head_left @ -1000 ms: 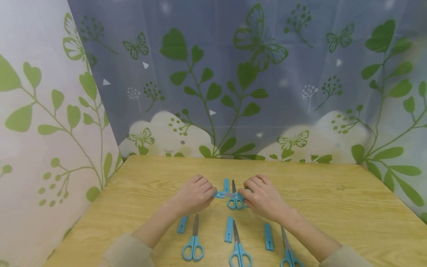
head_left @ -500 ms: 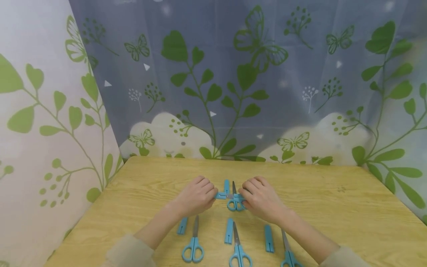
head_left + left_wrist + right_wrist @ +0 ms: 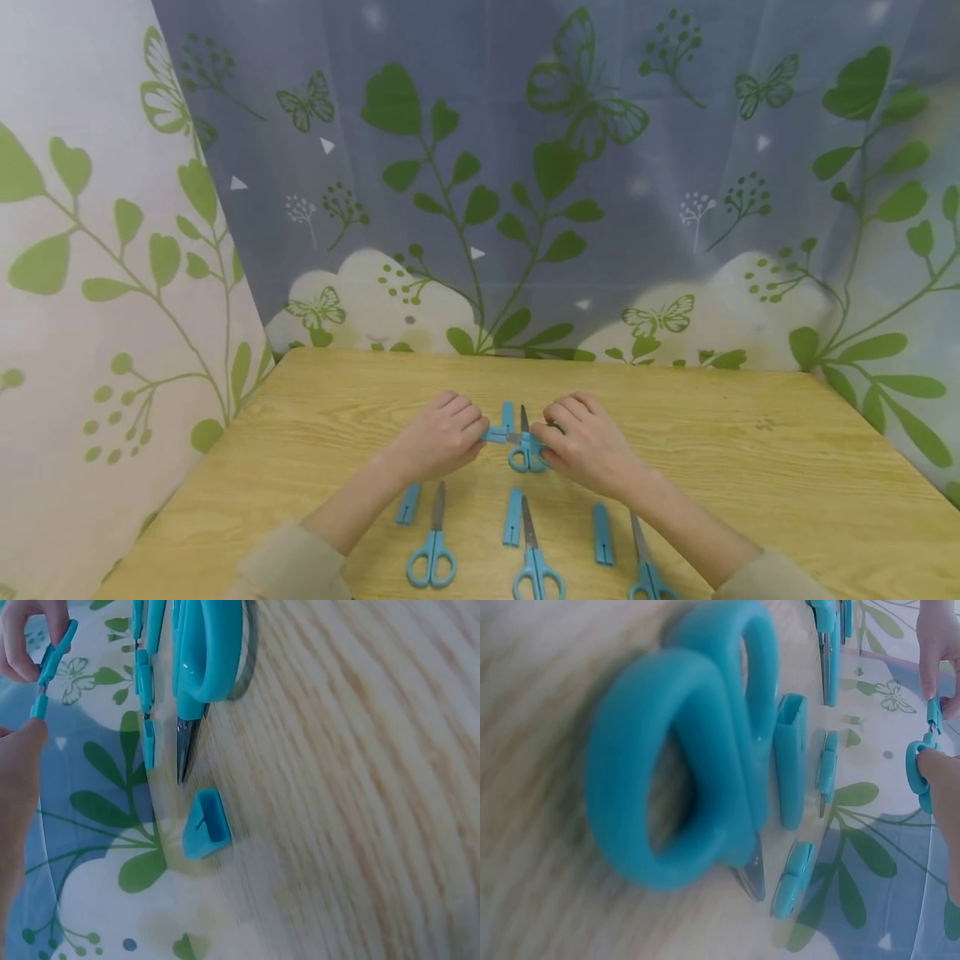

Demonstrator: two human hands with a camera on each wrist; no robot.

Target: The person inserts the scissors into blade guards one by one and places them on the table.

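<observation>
Above the table my left hand pinches a blue blade cover by its closed end. My right hand grips a pair of scissors by the blue handles, partly hidden by the fingers in the head view. The scissors point left, and their blades sit partly inside the cover. A short stretch of metal blade shows between cover and handles. Just under this pair, a second pair of scissors lies on the table beside its loose cover.
Three more scissors lie along the front: left, middle and right, the last partly under my right forearm. A loose blue cover lies left of each. Patterned cloth stands behind the wooden table.
My right hand has shifted slightly left with the scissors, and less bare blade shows outside the cover. My left hand has hardly moved. The things on the table lie as before.
</observation>
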